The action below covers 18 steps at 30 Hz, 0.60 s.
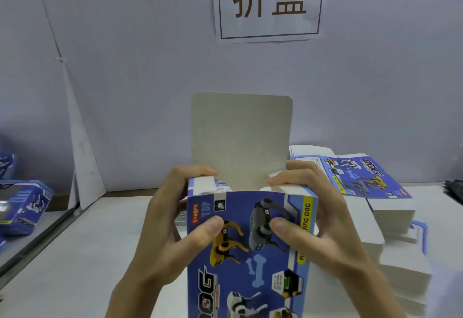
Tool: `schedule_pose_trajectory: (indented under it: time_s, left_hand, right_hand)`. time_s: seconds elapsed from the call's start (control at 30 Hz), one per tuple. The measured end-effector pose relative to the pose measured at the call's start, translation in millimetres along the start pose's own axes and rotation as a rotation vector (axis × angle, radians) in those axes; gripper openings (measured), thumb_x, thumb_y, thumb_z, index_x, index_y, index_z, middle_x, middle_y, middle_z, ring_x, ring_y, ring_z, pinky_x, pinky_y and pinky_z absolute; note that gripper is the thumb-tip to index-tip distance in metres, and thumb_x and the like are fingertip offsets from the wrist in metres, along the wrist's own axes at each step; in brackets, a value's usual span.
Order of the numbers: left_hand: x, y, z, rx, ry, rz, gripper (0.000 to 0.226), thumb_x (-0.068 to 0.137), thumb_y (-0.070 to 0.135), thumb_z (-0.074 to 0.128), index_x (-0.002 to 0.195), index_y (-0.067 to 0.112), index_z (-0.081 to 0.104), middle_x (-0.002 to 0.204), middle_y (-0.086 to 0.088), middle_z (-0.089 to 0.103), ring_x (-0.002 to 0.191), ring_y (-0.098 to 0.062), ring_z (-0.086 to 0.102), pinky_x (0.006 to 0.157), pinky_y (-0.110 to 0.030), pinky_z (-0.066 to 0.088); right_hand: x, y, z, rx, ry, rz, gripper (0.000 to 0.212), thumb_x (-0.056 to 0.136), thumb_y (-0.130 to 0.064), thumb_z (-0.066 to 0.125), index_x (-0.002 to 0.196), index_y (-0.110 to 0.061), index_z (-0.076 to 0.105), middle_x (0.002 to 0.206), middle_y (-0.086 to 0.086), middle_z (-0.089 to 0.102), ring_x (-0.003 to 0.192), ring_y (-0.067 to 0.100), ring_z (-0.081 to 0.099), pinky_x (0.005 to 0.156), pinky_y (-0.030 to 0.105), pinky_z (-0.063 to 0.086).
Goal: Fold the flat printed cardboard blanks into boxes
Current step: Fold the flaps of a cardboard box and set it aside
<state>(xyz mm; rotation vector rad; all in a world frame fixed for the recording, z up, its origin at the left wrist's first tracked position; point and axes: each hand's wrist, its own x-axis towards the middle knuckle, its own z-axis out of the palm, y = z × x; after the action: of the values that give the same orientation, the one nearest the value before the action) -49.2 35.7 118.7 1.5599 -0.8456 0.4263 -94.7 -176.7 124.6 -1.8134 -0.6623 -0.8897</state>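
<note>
I hold a blue printed box [250, 255] upright in the middle, its front showing robot dogs. Its grey lid flap [241, 142] stands straight up at the back. My left hand [165, 225] grips the box's left side, thumb on the front panel, fingers curled over the left side flap. My right hand [318, 220] grips the right side the same way, thumb on the front, fingers bent onto the right side flap. Both small side flaps lean inward over the open top.
A stack of flat printed blanks [370, 177] lies at the right on the white table [87, 255], with more white stacks [398, 262] nearer me. Folded blue boxes [22, 207] sit at the left edge. A paper sign [269, 2] hangs on the wall behind.
</note>
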Motion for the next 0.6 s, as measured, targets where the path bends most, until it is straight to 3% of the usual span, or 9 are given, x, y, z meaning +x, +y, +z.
schedule_pose_trajectory:
  time_s: [0.07,0.17,0.27,0.4,0.47,0.6]
  left_hand:
    - [0.6,-0.4,0.1,-0.010,-0.016,-0.047,0.058,0.064,0.068,0.069,0.115,0.044,0.055,0.107,-0.009,0.065,0.095,-0.035,0.068,0.062,-0.035,0.059]
    - [0.4,-1.4,2.5,-0.006,-0.019,-0.045,0.048,0.066,0.053,0.066,0.113,0.045,0.056,0.105,-0.009,0.066,0.093,-0.035,0.069,0.062,-0.035,0.059]
    - [0.5,-1.5,3.6,0.027,-0.005,-0.007,0.037,0.067,0.047,0.064,0.103,0.041,0.058,0.101,-0.007,0.065,0.092,-0.034,0.068,0.059,-0.030,0.057]
    - [0.7,-0.6,2.2,-0.011,-0.020,-0.061,0.057,0.063,0.072,0.069,0.112,0.043,0.056,0.105,-0.009,0.066,0.094,-0.034,0.069,0.060,-0.032,0.058]
    - [0.4,0.0,2.3,-0.048,-0.036,-0.087,0.064,0.063,0.074,0.067,0.118,0.045,0.054,0.107,-0.008,0.066,0.095,-0.035,0.069,0.062,-0.035,0.059]
    - [0.6,-0.1,3.8,-0.021,-0.022,-0.050,0.047,0.065,0.056,0.070,0.108,0.044,0.057,0.103,-0.008,0.065,0.092,-0.037,0.067,0.062,-0.036,0.059]
  right_hand:
    - [0.6,-0.9,-1.3,0.013,-0.004,0.007,0.044,0.073,-0.035,0.066,0.116,-0.030,0.059,0.117,-0.008,0.058,0.117,0.007,0.054,0.082,0.011,0.049]
    - [0.0,-0.4,-3.8,-0.013,-0.004,0.025,0.044,0.073,-0.037,0.065,0.116,-0.032,0.060,0.116,-0.009,0.059,0.115,0.012,0.056,0.083,0.015,0.048]
    - [-0.8,0.3,-4.3,-0.002,-0.013,0.052,0.032,0.072,-0.037,0.066,0.103,-0.029,0.063,0.107,-0.006,0.057,0.106,0.011,0.058,0.072,0.016,0.052]
    - [-0.2,-0.5,-2.9,-0.015,-0.012,0.034,0.037,0.073,-0.037,0.065,0.109,-0.029,0.062,0.112,0.000,0.059,0.110,0.011,0.057,0.077,0.013,0.050]
    - [-0.1,-0.7,-2.3,-0.012,-0.011,0.023,0.040,0.074,-0.035,0.065,0.114,-0.029,0.061,0.115,-0.002,0.059,0.113,0.011,0.057,0.080,0.010,0.048]
    - [-0.8,-0.7,-1.9,0.007,-0.013,0.054,0.030,0.073,-0.037,0.066,0.101,-0.030,0.063,0.105,-0.006,0.057,0.106,0.007,0.057,0.072,0.014,0.052]
